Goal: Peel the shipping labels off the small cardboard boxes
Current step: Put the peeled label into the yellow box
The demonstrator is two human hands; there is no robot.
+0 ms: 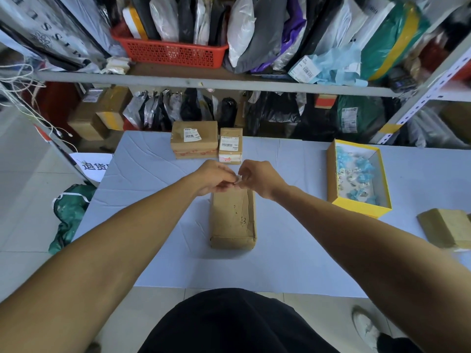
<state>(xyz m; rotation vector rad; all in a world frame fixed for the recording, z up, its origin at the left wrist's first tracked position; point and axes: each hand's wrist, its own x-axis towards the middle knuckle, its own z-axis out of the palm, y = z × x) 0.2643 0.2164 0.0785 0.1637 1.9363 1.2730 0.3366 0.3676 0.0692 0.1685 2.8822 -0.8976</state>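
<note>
A long cardboard box [233, 220] lies in the middle of the white table [153, 200], its top bare of any label. Above its far end, my left hand [215, 178] and my right hand [257, 178] meet and pinch a small crumpled white label scrap [238, 180] between their fingertips. Behind them stand two more boxes: a wider one [195, 140] with a wrinkled white label [191, 135], and a narrower one [230, 146] with a white barcode label [228, 143].
A yellow open box [359, 178] at the right holds several crumpled blue and white scraps. Another cardboard box [446, 228] sits at the table's right edge. Shelves of parcels and a red basket [173, 53] stand behind the table.
</note>
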